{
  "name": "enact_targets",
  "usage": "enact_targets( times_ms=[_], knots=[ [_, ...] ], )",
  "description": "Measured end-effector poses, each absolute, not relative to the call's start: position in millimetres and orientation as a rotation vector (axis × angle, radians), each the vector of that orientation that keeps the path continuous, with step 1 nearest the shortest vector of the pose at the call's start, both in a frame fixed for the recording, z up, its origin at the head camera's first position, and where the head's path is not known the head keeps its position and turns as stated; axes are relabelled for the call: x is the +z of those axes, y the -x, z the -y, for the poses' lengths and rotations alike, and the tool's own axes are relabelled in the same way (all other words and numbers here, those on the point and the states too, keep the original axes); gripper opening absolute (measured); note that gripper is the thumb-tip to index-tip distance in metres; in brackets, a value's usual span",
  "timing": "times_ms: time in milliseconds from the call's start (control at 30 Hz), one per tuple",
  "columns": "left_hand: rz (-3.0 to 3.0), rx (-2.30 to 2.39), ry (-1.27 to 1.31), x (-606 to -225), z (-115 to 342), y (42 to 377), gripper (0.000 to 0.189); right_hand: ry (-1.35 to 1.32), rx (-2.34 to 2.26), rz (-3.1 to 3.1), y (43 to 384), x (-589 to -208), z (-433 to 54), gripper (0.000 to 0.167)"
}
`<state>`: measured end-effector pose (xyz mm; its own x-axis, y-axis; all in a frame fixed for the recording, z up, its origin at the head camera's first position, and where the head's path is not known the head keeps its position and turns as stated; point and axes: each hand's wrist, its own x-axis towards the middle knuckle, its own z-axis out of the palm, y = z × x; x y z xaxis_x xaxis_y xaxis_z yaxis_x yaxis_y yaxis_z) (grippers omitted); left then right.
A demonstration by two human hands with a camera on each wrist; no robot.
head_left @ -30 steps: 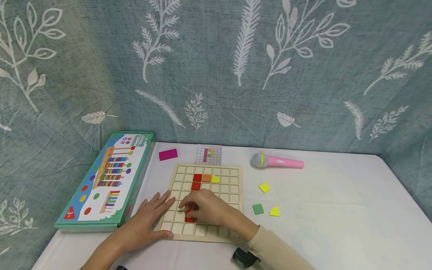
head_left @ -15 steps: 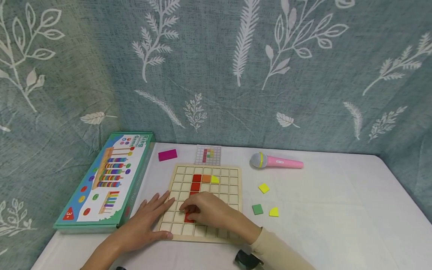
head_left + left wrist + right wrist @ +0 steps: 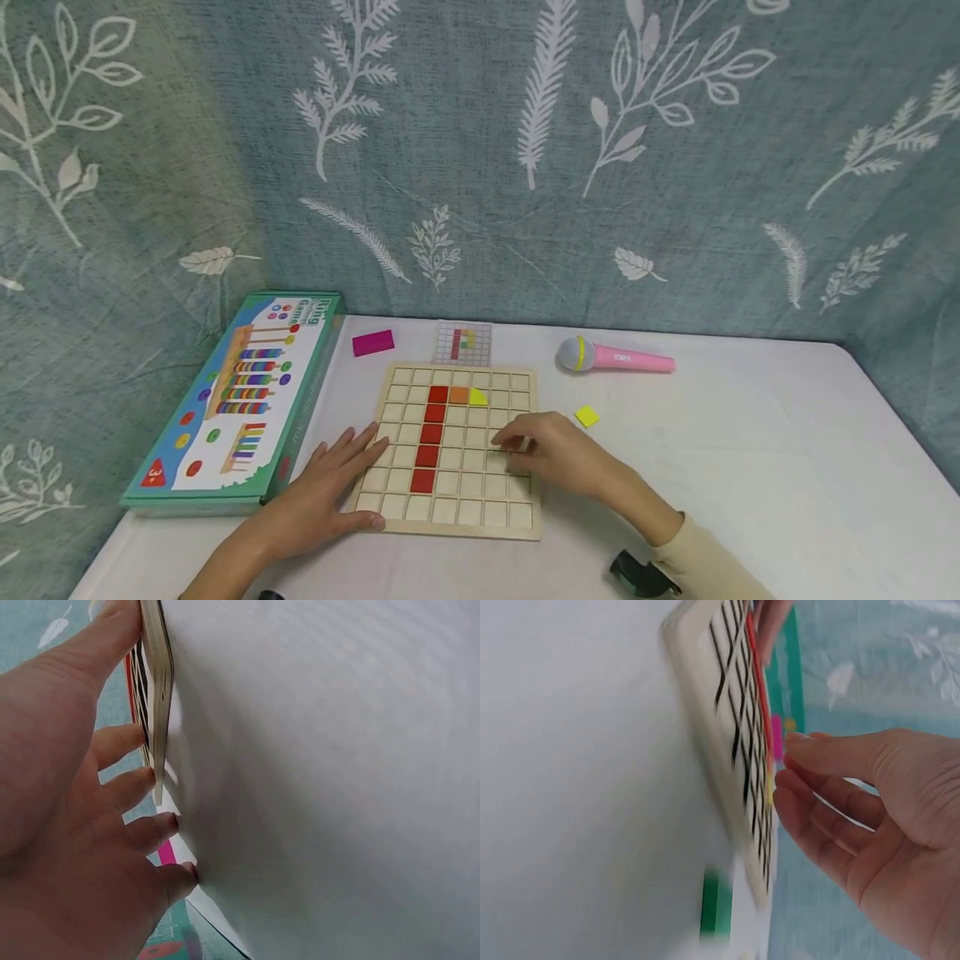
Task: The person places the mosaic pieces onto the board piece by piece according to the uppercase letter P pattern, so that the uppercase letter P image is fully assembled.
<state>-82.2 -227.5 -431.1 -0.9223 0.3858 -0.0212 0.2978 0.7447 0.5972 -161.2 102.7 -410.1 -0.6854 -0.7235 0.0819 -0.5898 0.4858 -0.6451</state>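
A wooden grid board [image 3: 470,532] lies on the white table. Several red tiles [image 3: 427,456] form a column on it, with an orange tile [image 3: 458,395] and a yellow rounded-corner tile [image 3: 477,397] beside the top one. My left hand [image 3: 318,492] rests at the board's left edge, fingers spread; in the left wrist view its thumb and some fingers touch the edge. Over the board's right side is my right hand [image 3: 558,454], fingers loosely bent, with nothing visible between them. A green tile [image 3: 716,904] shows blurred in the right wrist view; my right hand hides it in the head view.
A pattern card [image 3: 462,344] lies behind the board, near a magenta block [image 3: 372,342]. A game box [image 3: 240,400] stands at left. Right of the board lie a loose yellow tile [image 3: 587,416] and a pink toy microphone [image 3: 622,358].
My right hand has left the lowest red tile and moved right, uncovering the red column. It now covers the green tile and the loose rounded yellow tile. My left hand stays put.
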Motion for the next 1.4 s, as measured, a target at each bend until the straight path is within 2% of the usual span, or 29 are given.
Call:
enact_targets(
  times_ms=[233, 433, 1000, 1400],
  knots=[
    [-2.803, 0.897, -0.524, -428.9, 228.0, 81.6, 0.094, 1.039, -0.956, -2.599, 165.1, -411.7, -154.8, 0.027],
    [-2.794, 0.905, -0.518, -427.3, 227.9, 81.1, 0.093, 1.036, -0.932, -2.6, 165.3, -414.9, -170.0, 0.031],
    [-2.792, 0.898, -0.521, -425.6, 224.7, 82.0, 0.092, 1.046, -0.869, -2.69, 166.9, -408.9, -166.5, 0.028],
    [-2.784, 0.899, -0.525, -423.1, 223.6, 81.6, 0.093, 1.089, -0.966, -2.589, 180.9, -407.1, -135.8, 0.026]
  ],
)
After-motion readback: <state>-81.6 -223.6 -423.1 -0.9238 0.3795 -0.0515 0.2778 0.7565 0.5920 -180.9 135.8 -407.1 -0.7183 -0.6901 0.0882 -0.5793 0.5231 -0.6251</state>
